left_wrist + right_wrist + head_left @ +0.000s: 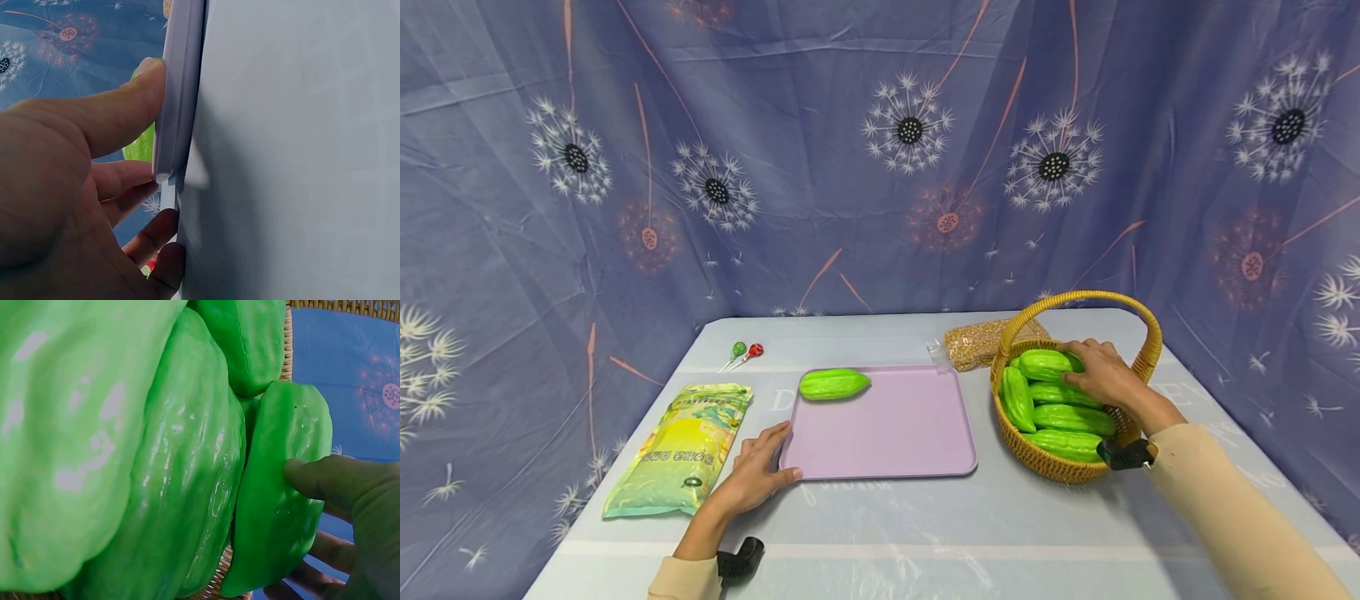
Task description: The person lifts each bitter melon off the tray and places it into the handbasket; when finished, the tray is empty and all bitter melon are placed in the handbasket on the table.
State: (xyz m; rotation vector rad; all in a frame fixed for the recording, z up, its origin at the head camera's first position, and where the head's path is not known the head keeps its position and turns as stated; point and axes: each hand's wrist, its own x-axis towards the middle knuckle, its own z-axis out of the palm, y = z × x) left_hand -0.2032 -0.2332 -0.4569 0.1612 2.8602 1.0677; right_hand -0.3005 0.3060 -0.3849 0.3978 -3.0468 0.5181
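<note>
My left hand (751, 477) holds the near left corner of a lilac tray (891, 437), thumb at the front edge and fingers along the left side. A green bitter melon (833, 384) lies in the tray's far left corner. To the right stands a wicker basket (1037, 462) filled with several more bitter melons. My right hand (1101, 372) reaches in under the arched handle and grips a bitter melon (275, 506) at the back. In the right wrist view the thumb lies on its ridged skin, with the other fingers partly hidden behind it.
A yellow-green printed bag (681, 450) lies left of the tray. Two lollipops, one green (739, 348) and one red (756, 351), lie at the back left. A clear bag of tan grains (973, 344) sits behind the basket, its end over the tray's far right corner.
</note>
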